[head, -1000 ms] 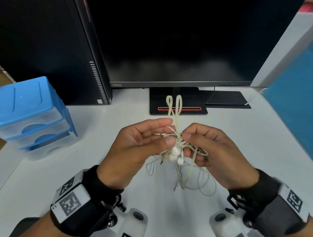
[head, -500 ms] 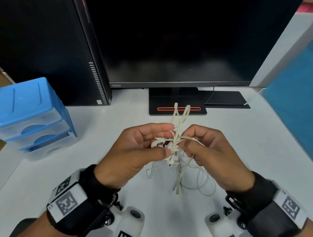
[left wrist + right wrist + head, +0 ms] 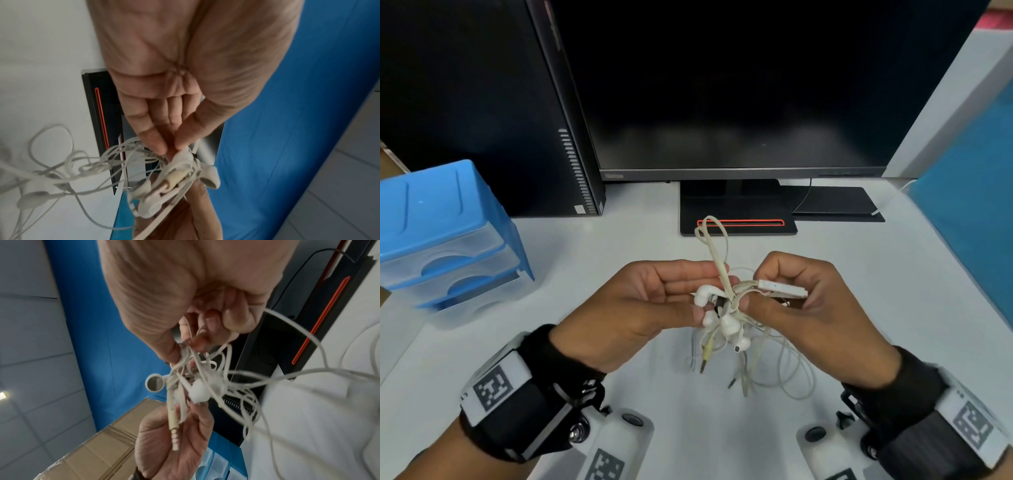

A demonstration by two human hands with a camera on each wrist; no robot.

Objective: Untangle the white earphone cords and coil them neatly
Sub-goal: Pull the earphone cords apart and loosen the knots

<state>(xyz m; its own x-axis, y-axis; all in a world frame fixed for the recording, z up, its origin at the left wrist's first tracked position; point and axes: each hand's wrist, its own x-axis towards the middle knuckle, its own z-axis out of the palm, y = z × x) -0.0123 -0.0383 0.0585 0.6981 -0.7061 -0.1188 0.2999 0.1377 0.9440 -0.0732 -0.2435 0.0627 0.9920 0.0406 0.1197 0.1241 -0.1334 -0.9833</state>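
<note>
Both hands are bare. The left hand [image 3: 626, 315] and right hand [image 3: 822, 322] each wear a broad black wrist strap carrying a white block printed with a black square code marker. Below each strap hangs a white camera housing with dark round fittings, possibly screws.

Drawer unit [image 3: 445, 236] left on desk [image 3: 619, 246]; monitor [image 3: 739, 85] behind; tower [image 3: 482, 102] between.

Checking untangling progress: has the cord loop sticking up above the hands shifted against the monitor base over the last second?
Yes. The cord loop has swung left: it now crosses the left end of the monitor base's red strip.
</note>
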